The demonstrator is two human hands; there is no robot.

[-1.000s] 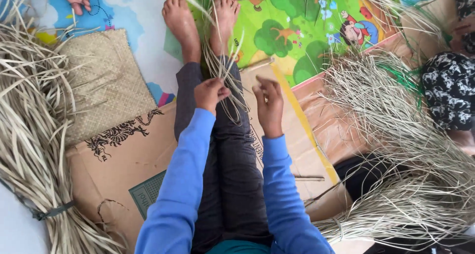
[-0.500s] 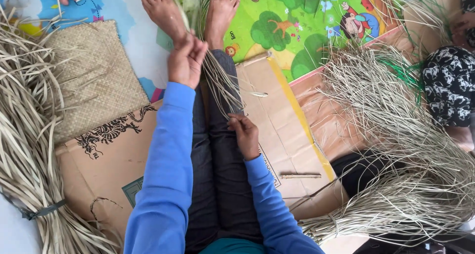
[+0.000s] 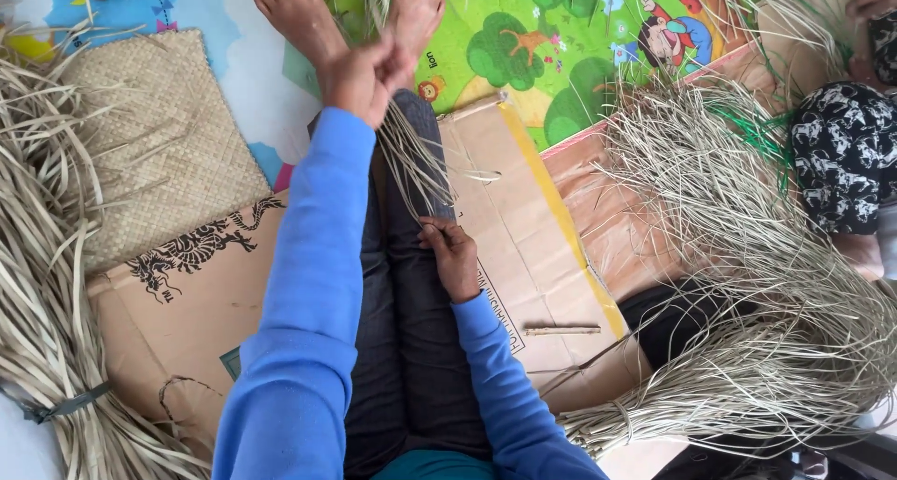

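I sit on the floor with my legs stretched out and bare feet (image 3: 299, 13) on a colourful play mat. My left hand (image 3: 360, 73) is raised near my feet and grips a bunch of thin dried grass strips (image 3: 411, 157) that runs from between my feet down over my knees. My right hand (image 3: 453, 256) rests on my right thigh and pinches the lower ends of those strips. Both arms wear blue sleeves.
A woven straw mat (image 3: 159, 143) lies to the left on flattened cardboard (image 3: 196, 302). Thick bundles of dried strips lie at the far left (image 3: 42, 330) and right (image 3: 747, 284). A small stick (image 3: 561, 330) lies on the cardboard. Another person in patterned clothing (image 3: 841, 153) sits at the right.
My left hand has gone up along the strips toward my feet. My right hand has come down from the strips near my knees to my thigh.
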